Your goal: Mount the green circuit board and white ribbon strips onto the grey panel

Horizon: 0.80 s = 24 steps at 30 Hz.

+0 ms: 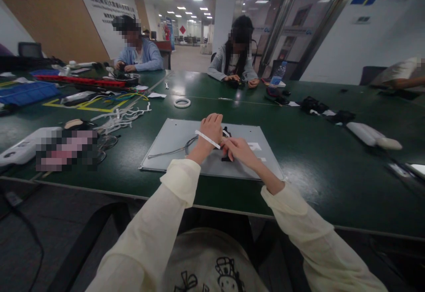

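Seemingly, work is unfinished: over the grey panel (179,135), the white strip (207,139) has a free end, and what left hand (210,128) and right hand (238,148) grip, I cannot tell.

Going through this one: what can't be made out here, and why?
All in the head view:
Left hand: fingertips hidden behind the hand itself.
Black part: partly covered by both hands, including the right.
White labels: any print too small, blurred.
Far-right person: cut off by the edge.
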{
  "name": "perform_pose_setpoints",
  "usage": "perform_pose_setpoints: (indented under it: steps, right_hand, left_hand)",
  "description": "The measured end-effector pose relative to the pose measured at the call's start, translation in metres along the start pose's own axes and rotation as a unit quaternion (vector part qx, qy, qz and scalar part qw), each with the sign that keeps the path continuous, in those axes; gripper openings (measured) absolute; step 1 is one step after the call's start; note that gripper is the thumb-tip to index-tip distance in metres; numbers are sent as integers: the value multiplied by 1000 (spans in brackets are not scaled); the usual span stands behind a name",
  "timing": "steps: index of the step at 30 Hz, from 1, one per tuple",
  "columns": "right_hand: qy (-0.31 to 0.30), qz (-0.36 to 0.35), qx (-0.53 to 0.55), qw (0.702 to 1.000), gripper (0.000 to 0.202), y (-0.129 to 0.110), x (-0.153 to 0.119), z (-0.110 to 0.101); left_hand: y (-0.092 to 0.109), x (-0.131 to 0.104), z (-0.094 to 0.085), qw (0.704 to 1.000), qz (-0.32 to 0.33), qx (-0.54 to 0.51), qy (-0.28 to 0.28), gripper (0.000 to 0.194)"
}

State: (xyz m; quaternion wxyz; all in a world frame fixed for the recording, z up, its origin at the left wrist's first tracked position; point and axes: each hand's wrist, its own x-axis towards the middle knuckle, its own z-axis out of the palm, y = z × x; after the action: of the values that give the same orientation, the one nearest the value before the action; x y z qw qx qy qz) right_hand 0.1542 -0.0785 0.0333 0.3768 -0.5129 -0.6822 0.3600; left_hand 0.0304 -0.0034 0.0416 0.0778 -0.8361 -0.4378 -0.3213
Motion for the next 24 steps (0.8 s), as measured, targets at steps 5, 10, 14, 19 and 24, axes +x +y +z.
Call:
perform_pose_setpoints:
  steps: [5,10,14,19,24]
  right_hand:
    - [-43,-55,19,997,37,-14,-7,8]
    - [-26,-58,100,993,35,-19,-7,-4]
    - [37,-44,178,982,37,-11,-6,-29]
    - [-1,1,122,993,38,3,-4,-49]
    - [80,-17,-10,997,46,2,-3,-42]
  left_hand:
    - [3,-1,-2,999,-18,21,-17,31]
    - [-7,3,-4,1000,-24,3,6,28]
    - [-20,8,-13,974,-86,-210,2,25]
    - [-15,2,-27,819,-137,-502,-241,56]
    - [0,-12,-24,795,-120,-512,-301,48]
